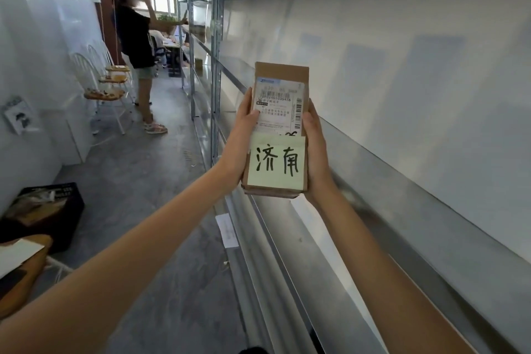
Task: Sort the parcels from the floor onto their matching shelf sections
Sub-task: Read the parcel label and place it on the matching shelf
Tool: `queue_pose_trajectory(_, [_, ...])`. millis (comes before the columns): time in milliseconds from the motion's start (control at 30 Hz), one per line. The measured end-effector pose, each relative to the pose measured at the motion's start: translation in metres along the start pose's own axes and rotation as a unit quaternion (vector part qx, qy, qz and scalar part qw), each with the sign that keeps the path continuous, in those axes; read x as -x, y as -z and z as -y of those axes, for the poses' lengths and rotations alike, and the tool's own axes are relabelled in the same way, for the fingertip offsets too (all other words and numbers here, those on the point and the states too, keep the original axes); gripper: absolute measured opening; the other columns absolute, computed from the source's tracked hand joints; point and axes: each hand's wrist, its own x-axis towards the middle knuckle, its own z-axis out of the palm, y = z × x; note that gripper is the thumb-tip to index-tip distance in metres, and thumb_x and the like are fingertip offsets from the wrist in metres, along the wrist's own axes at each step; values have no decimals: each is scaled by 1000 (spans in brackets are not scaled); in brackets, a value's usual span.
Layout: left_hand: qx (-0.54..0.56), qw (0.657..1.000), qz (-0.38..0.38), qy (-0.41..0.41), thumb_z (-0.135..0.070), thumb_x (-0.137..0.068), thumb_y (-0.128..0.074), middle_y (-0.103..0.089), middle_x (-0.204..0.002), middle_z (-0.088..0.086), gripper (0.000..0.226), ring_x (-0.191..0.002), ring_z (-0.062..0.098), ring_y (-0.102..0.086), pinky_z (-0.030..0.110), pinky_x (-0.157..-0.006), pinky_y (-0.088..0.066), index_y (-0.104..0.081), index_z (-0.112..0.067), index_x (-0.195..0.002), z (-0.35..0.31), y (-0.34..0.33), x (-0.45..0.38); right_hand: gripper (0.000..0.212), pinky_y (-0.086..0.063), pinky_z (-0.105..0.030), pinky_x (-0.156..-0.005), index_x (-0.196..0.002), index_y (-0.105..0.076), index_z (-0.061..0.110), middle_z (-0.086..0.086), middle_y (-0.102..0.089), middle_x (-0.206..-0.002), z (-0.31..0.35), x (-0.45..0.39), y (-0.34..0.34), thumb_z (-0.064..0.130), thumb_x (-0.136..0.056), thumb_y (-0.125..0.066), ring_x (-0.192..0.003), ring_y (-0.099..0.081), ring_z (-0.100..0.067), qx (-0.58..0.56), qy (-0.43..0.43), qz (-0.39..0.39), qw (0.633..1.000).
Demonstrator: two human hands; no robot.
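A person holds a brown cardboard parcel (pixel 280 129) upright in front of them with both arms stretched out, at about the level of a bare metal shelf (pixel 359 152) that runs along the right side. The left hand (pixel 242 138) grips the parcel's left edge, with the thumb lying over the edge of the white shipping label (pixel 280 106); the right hand (pixel 314 146) clasps the right edge, its fingers wrapped out of sight behind the box. The parcel sits between the two palms, in the air, just in front of the shelf's front lip and not resting on it. A pale yellow sticky note (pixel 276 163) covers the lower part of the parcel's face and bears two handwritten characters, 济南, in dark ink. It overlaps the bottom of the shipping label, so the label's lowest lines are hidden. The label's small print and barcodes are too fine to read beyond a few digits. A white paper tag (pixel 227 231) on the front edge of a lower shelf is blurred and cannot be read. At the lower left, a dark crate (pixel 54 210) stands on the grey floor (pixel 161 181), its contents unclear, and another brown parcel (pixel 23 264) is cut off by the frame. Farther down the aisle another person (pixel 138 46) stands by the shelving, beside white chairs (pixel 106 86).
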Motion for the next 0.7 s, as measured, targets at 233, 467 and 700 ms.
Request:
queue_pose_trajectory(233, [-22,1000,-8,2,-21,-106,-33,-60,-131,-4,43,-105,14,-69,28,-76,-58,-29,-36,-146,8,28,-28,61,-48,-56,-108,-157,-32,18,-16,-58,-146,-23,-31,-11,37,-101,-46,-131,-58,-39,-17,-19,8,1000])
queue_pose_trajectory(467, [-27,999,-20,-9,-21,-103,-35,-58,-137,2,43,-116,21,-64,33,-86,-57,-32,-35,-144,15,77,-93,48,-55,-46,-97,-147,-44,17,-14,-61,-141,-47,-94,-42,33,-102,-43,-118,-65,-29,5,8,11,1000])
queue_pose_trajectory(700, [-19,1000,-24,3,-21,-105,-33,-55,-141,2,50,-116,19,-64,32,-85,-58,-22,-29,-153,17,164,-168,50,-52,-52,-103,-152,-39,17,-12,-61,-142,-104,-177,-102,32,-105,-42,-125,-63,-34,1,-10,-3,1000])
